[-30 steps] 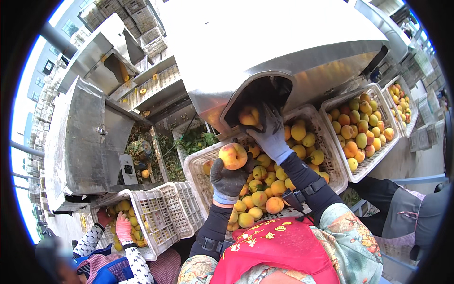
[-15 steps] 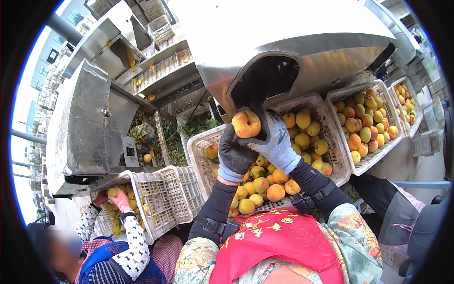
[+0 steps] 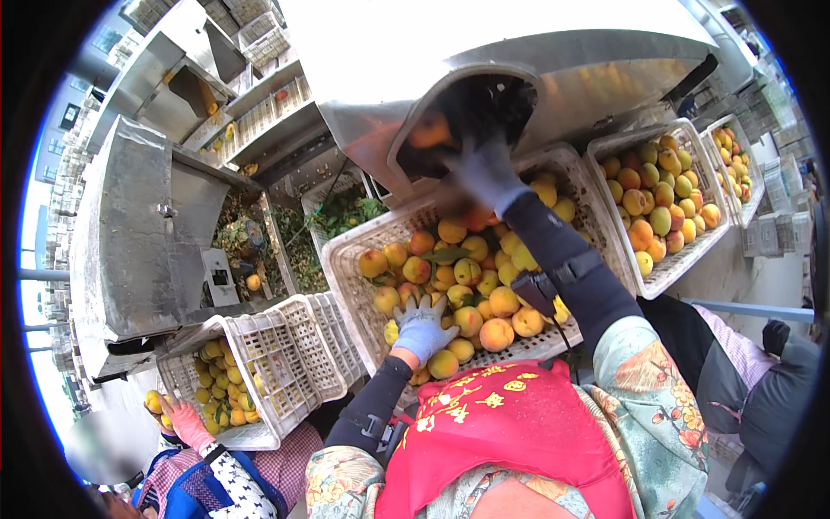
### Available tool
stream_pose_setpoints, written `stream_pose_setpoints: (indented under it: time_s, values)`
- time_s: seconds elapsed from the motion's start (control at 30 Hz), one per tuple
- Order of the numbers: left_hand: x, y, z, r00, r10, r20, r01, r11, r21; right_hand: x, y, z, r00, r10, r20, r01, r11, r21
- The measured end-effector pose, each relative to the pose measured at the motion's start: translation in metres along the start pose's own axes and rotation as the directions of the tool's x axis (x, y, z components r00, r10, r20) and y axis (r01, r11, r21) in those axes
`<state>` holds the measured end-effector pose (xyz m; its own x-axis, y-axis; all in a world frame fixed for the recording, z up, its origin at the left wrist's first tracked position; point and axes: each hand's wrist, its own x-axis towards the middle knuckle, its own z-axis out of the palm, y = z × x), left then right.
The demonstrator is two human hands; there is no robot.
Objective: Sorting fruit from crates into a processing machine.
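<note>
My left hand [image 3: 422,330], in a grey-blue work glove, lies with fingers spread on the peaches [image 3: 496,334] in the white plastic crate [image 3: 339,277] in front of me. Up at the dark round opening [image 3: 510,97] of the metal machine [image 3: 372,143] is my right hand [image 3: 486,177], gloved alike. Motion smears its fingers, so their grip is unclear. A blurred orange peach [image 3: 430,131] shows inside the opening, just left of that hand. Yellow and red peaches fill the crate, with a few green leaves among them.
Another crate of peaches [image 3: 661,206] stands to the right, with a smaller-looking one beyond. At lower left a co-worker's pink-gloved hand [image 3: 188,426] is beside a yellow-green fruit crate [image 3: 281,372]. A metal bin [image 3: 130,233] and a leaf-filled trough [image 3: 246,233] lie left.
My hands have parted. The peach they held together is gone from between them; my right hand has moved up to the opening, and my left down onto the crate's fruit.
</note>
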<state>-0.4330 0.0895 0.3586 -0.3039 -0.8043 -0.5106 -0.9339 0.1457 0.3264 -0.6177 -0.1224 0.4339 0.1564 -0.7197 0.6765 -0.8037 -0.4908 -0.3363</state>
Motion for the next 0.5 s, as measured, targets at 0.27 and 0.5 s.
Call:
stream_pose_setpoints:
  time_s: [0.27,0.5]
  values:
    - [-0.016,-0.043,0.007,0.931,0.135,0.338,-0.192,0.971,0.142,-0.057,-0.027,-0.059,0.867,-0.185,0.462,0.068,0.964,0.257]
    - [0.011,-0.017,0.001,0.833,0.175,0.524,-0.425,0.808,0.407,-0.229,-0.007,-0.039,0.264,-0.221,0.939,0.419,0.903,0.094]
